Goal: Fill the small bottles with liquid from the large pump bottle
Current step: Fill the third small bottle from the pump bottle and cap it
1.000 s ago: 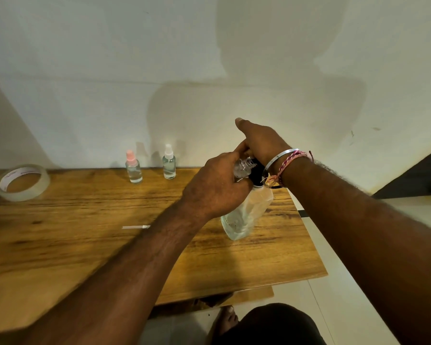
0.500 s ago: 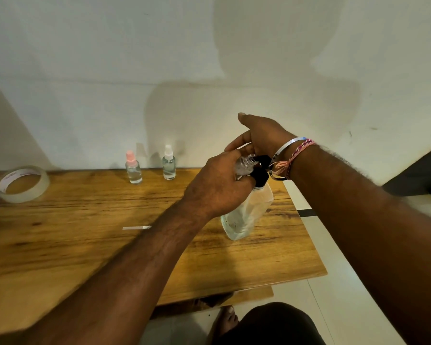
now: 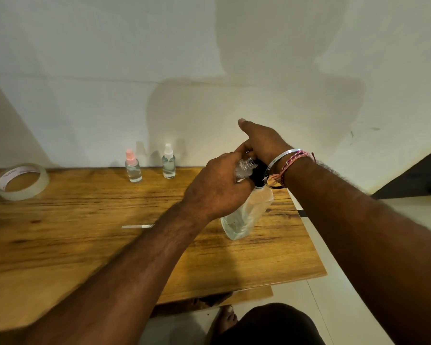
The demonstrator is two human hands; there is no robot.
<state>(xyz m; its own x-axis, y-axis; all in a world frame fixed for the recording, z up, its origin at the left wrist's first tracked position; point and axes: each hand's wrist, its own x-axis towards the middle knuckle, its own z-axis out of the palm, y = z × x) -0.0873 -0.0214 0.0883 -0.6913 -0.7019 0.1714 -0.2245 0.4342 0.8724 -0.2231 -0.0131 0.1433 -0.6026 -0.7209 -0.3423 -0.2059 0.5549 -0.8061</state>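
Right hand (image 3: pixel 264 143) lower on pump

Both forearms bare, no sleeves. Right wrist: flat silver bangle (image 3: pixel 283 157), then a braided pink-and-white thread band (image 3: pixel 292 161) with loose knotted ends. Left wrist unadorned. Dark shorts (image 3: pixel 271 324) at one knee; one bare foot (image 3: pixel 225 317).

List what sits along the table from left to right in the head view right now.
Tape roll → pink-capped bottle → white-capped bottle → left hand holding a small bottle → pump bottle → right hand on the pump.
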